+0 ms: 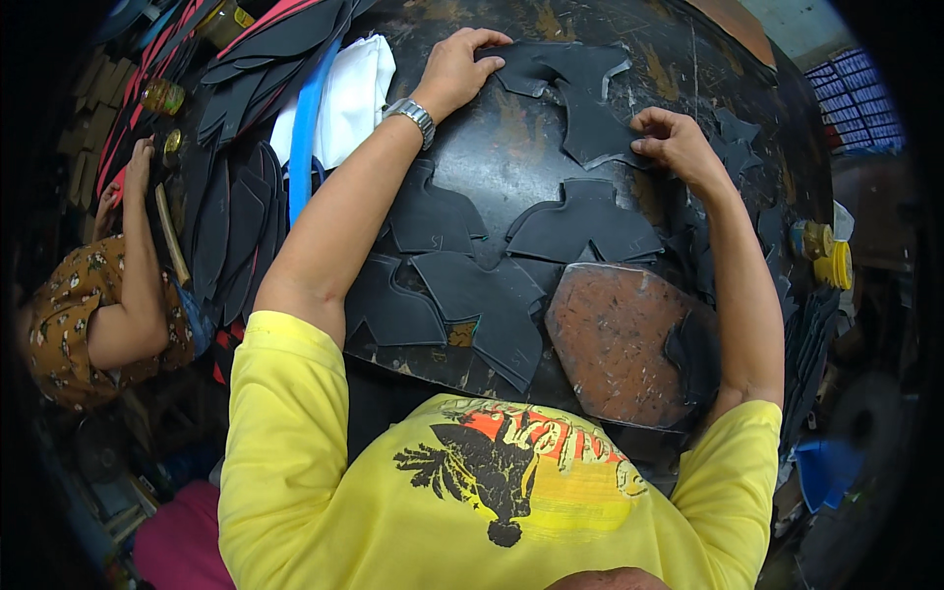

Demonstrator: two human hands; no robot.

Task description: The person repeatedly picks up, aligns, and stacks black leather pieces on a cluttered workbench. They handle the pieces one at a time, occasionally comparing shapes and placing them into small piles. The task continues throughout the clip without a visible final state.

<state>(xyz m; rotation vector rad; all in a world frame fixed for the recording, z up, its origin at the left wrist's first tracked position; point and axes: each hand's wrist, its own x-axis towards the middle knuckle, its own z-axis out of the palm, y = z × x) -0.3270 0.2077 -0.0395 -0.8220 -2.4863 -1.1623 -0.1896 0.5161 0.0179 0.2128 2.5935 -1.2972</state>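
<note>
From over the person's head, a dark, scuffed counter (511, 138) fills the middle, scattered with black cut leather pieces. The left hand (457, 67), with a metal wristwatch (412, 114) on its wrist, sits at about twelve o'clock on the counter, palm down with fingers curled over the edge of the far black leather piece (575, 98), pressing on it rather than lifting it. The right hand (674, 143) is at about two o'clock, its fingertips pinching the right edge of that same piece, so both hands are on it and it lies flat on the counter between them.

Nearer the person, toward the centre and six o'clock, more black cut pieces (472, 285) lie overlapping one another. Just beside them, at about five o'clock, is a reddish-brown worn slab (615, 339) with rounded corners.

At ten o'clock a white cloth (354, 93) lies next to a blue strip (305, 147), and further left is a stack of long black leather strips (231, 226).

At nine o'clock another person in a patterned brown top (69, 315) reaches up toward that stack. At three o'clock, off the counter's rim, stands a yellow spool (838, 264).
</note>
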